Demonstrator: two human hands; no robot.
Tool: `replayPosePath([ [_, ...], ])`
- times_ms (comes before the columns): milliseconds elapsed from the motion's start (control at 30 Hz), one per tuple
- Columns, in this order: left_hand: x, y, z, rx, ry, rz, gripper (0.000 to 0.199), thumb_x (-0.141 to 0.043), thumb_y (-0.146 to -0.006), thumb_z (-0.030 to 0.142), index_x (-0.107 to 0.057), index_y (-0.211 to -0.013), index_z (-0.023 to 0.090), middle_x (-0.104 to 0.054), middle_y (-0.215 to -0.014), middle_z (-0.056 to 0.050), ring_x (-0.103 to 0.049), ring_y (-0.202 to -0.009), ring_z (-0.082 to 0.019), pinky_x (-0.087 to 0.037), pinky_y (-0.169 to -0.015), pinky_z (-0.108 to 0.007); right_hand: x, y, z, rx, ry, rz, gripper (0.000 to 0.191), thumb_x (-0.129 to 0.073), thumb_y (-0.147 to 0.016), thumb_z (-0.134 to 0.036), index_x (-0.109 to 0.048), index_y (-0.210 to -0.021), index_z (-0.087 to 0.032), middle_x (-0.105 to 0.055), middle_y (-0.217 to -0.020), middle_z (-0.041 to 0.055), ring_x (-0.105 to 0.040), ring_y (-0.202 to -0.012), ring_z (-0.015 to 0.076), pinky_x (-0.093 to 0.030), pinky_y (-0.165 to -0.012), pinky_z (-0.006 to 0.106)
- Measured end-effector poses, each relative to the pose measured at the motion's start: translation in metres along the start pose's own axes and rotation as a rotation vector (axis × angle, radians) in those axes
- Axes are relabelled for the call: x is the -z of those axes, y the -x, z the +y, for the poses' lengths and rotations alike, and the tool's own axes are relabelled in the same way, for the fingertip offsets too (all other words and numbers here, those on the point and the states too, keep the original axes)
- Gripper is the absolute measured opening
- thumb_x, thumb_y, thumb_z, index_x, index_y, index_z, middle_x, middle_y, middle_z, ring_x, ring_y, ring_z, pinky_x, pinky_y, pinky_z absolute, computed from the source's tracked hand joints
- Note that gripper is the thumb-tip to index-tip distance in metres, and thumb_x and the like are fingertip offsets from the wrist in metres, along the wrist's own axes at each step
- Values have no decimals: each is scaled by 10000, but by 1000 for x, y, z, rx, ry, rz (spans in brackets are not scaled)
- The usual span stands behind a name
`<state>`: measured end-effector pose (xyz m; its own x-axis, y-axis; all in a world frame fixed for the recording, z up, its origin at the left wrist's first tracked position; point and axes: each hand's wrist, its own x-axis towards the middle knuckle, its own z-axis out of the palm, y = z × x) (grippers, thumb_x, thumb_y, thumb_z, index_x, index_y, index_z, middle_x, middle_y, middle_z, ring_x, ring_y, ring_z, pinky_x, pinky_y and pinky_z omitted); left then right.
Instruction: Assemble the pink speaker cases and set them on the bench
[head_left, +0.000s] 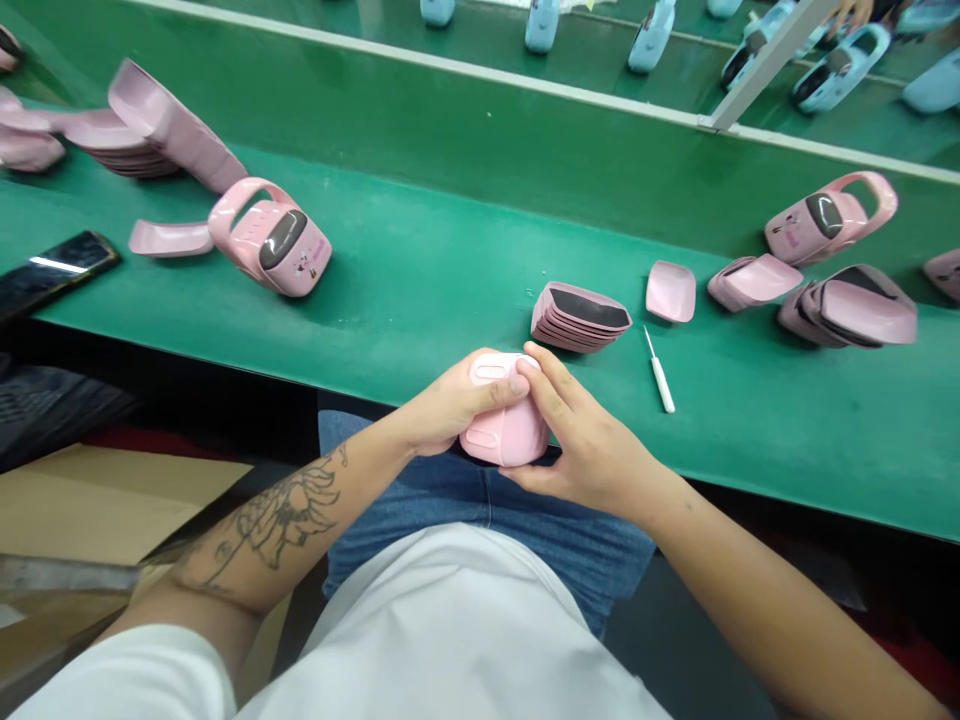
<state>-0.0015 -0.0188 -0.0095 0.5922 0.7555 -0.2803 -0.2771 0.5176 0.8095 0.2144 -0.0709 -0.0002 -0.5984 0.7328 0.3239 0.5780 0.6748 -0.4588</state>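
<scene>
A glossy pink plastic housing [508, 436] is held between both hands over the bench's front edge. My left hand [457, 402] grips its left side, with the thumb across the top face. On the other side, my right hand [574, 435] wraps round the housing, fingers on its upper edge and thumb low. Just beyond the hands lies a stack of pink shells with dark insides [577, 320]. A single small pink cover [670, 292] and a white-handled screwdriver [661, 384] rest to the right of that stack.
On the green bench [420, 250], a pink handled unit [281, 240], stacked shells [120, 135] and a phone [56, 275] lie left. Another handled unit [829, 218] and more shells [855, 310] are at right. Beyond the divider, several blue units [651, 38] and a person's hand [851, 15] show.
</scene>
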Motion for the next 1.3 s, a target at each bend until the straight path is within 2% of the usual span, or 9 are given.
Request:
replayPosePath([
  [200,-4,-2,8,41,14,-153,633,-958,-781,577,-749,-1199,149,-779,-1131,-130,-755,-966,-224,-624,-847,-312,1,-3,14,193,158,74,1240,-784,-923,-648,-67,-1782,-112,-432,-1703,354,-618,-1467,486,-675,-1022,598],
  [300,2,-3,11,41,4,-208,608,-956,-793,556,-766,-1184,131,-786,-1094,-126,-753,-930,-211,-614,-842,-296,-4,-5,17,188,186,87,1191,-746,-942,-645,-89,-1785,-120,-436,-1714,329,-679,-1403,468,-703,-963,548],
  [433,8,-4,11,23,22,-185,613,-980,-757,551,-775,-1160,137,-794,-1074,-117,-756,-911,-205,-614,-839,-293,-13,-10,18,202,228,148,1143,-685,-963,-664,-107,-1783,-117,-483,-1690,316,-712,-1369,437,-709,-950,498],
  [533,11,-5,14,19,5,-173,675,-1006,-698,578,-778,-1165,146,-791,-1076,-116,-756,-911,-215,-612,-831,-304,-15,-13,18,205,253,154,1131,-665,-970,-663,-103,-1782,-111,-512,-1664,324,-715,-1365,439,-706,-951,491],
  [667,14,-4,20,14,-41,-259,757,-1005,-672,616,-771,-1219,148,-779,-1104,-133,-750,-933,-246,-607,-816,-321,-11,-13,18,192,182,95,1095,-678,-979,-606,-94,-1790,-160,-449,-1726,284,-680,-1414,431,-699,-977,492],
  [833,15,2,22,11,15,-209,750,-992,-715,593,-741,-1274,159,-773,-1192,-149,-756,-1036,-255,-612,-912,-333,-4,-19,14,216,131,24,1251,-751,-924,-703,-27,-1789,-163,-409,-1709,351,-530,-1547,481,-597,-1128,643],
  [1033,13,8,21,30,79,-196,666,-1004,-737,502,-740,-1251,172,-776,-1218,-143,-758,-1028,-241,-616,-903,-327,5,-17,-3,70,43,-24,1183,-815,-950,-492,-41,-1789,-179,-364,-1746,332,-444,-1614,455,-511,-1208,679],
  [1167,13,9,20,22,72,-132,652,-1022,-724,437,-734,-1242,164,-782,-1192,-138,-760,-993,-233,-625,-864,-324,3,-13,-11,-23,-11,-12,1211,-850,-928,-438,-30,-1788,-201,-421,-1735,291,-440,-1623,426,-491,-1233,667],
  [1300,12,9,15,20,61,-68,794,-1039,-689,472,-680,-1327,163,-753,-1316,-171,-758,-1113,-278,-625,-926,-369,-4,-12,-9,7,56,74,1125,-814,-956,-421,-89,-1781,-177,-488,-1664,320,-511,-1559,453,-530,-1170,670],
])
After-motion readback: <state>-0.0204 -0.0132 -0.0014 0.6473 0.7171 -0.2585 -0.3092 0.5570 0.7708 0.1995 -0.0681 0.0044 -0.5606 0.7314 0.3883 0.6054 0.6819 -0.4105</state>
